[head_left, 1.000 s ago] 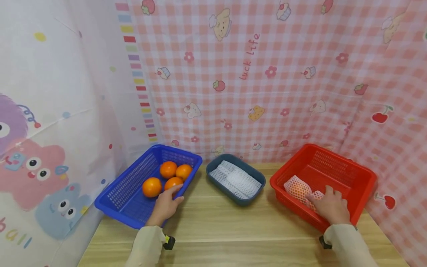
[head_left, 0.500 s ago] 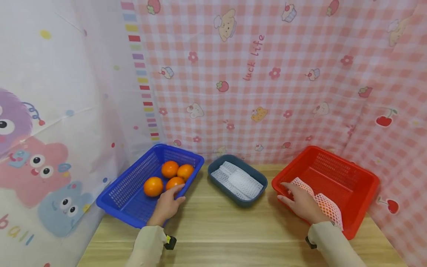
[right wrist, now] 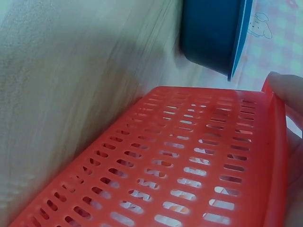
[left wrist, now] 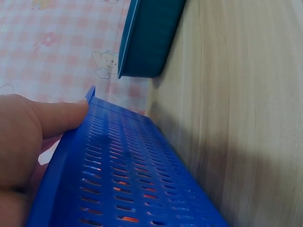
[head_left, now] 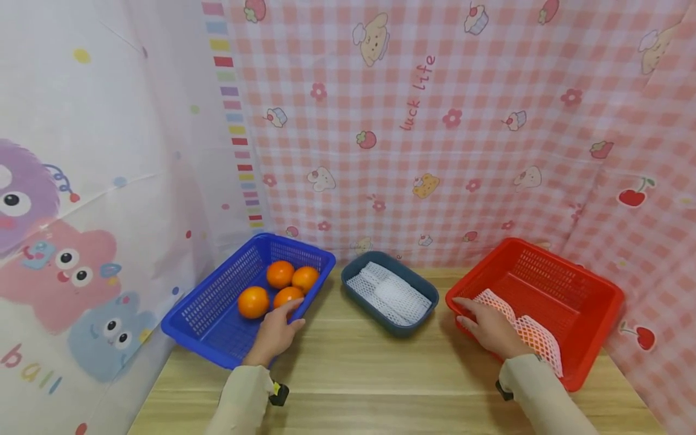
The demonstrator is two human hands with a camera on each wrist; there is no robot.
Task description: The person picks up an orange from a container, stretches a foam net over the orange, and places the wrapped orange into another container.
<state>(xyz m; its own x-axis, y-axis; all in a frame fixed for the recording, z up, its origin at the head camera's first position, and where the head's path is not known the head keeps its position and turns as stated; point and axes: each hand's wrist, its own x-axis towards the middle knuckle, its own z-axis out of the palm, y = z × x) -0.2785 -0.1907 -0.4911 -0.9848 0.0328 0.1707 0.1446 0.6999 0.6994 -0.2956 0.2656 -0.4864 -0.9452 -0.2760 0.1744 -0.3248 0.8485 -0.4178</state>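
My left hand [head_left: 276, 331] grips the near-right rim of a blue plastic basket [head_left: 201, 311]. Its thumb [left wrist: 64, 116] lies along the outside of the rim, while the fingers reach over to the inner side. Several oranges, one of them at the front [head_left: 253, 302], lie in this basket. On the other side, my right hand [head_left: 496, 331] holds the near-left rim of a red plastic basket [head_left: 589, 308], thumb [right wrist: 286, 90] outside and fingers inside. Two oranges in white foam netting, one of them the nearer wrapped orange [head_left: 538, 341], lie in the red basket, partly covered by the hand.
Between the baskets stands a small dark teal tray [head_left: 399, 329] holding white foam net sleeves [head_left: 386, 293]. All of these sit on a wooden table [head_left: 375, 374]. A pink checked cloth [head_left: 413, 151] hangs behind, and a white printed cloth [head_left: 136, 181] hangs at the left.
My right hand has moved left from the wrapped oranges inside the red basket to its near-left rim. The left hand stays on the blue rim. The head view has shifted slightly.
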